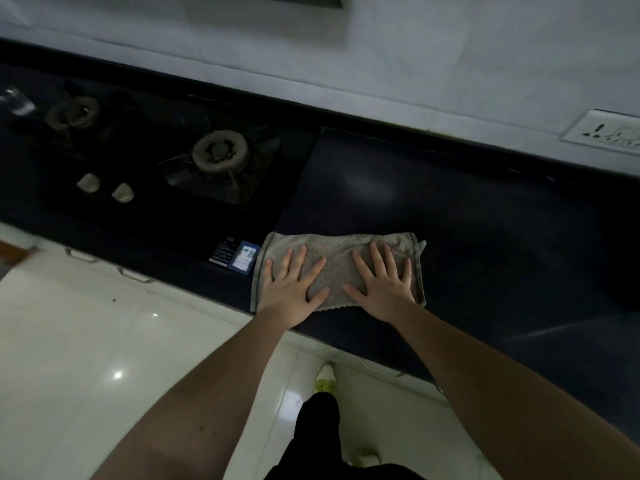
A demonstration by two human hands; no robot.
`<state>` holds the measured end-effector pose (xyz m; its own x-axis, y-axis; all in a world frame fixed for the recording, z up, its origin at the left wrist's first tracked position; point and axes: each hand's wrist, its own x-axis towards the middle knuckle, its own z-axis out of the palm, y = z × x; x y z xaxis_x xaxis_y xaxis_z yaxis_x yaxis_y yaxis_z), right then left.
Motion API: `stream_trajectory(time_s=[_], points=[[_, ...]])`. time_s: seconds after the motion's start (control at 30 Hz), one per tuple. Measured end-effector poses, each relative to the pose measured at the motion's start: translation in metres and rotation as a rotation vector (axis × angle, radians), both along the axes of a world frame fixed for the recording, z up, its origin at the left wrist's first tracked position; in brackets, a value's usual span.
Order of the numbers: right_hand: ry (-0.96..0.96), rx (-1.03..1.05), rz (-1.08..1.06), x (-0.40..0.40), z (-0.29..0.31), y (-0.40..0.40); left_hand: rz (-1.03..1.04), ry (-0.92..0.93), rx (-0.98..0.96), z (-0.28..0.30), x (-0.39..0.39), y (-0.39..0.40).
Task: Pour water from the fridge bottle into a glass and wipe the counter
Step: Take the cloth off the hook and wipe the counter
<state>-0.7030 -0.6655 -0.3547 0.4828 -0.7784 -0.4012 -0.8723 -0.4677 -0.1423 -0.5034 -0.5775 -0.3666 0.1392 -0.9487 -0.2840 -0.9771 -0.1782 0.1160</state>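
A grey textured cloth (337, 252) lies flat on the dark counter (485, 237), near its front edge and just right of the hob. My left hand (294, 289) presses on the cloth's left half with fingers spread and straight. My right hand (384, 289) presses on its right half the same way. A clear glass (15, 102) stands blurred at the far left of the counter, beyond the hob. No bottle is in view.
A black gas hob (166, 157) with two burners and two pale knobs fills the counter's left part. Two stickers (235, 256) sit at its front right corner. A wall socket (606, 131) is at the right. White drawer fronts and a glossy floor lie below.
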Motion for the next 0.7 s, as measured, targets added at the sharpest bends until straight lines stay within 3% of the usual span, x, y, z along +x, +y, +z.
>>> stream_trajectory(time_s=[0.33, 0.7], points=[[-0.013, -0.013, 0.033, -0.035, 0.002, 0.053, -0.033, -0.021, 0.067, 0.006, -0.019, 0.027], [-0.032, -0.017, -0.093, -0.141, 0.004, 0.089, -0.2, -0.026, 0.13, 0.012, -0.116, 0.035]])
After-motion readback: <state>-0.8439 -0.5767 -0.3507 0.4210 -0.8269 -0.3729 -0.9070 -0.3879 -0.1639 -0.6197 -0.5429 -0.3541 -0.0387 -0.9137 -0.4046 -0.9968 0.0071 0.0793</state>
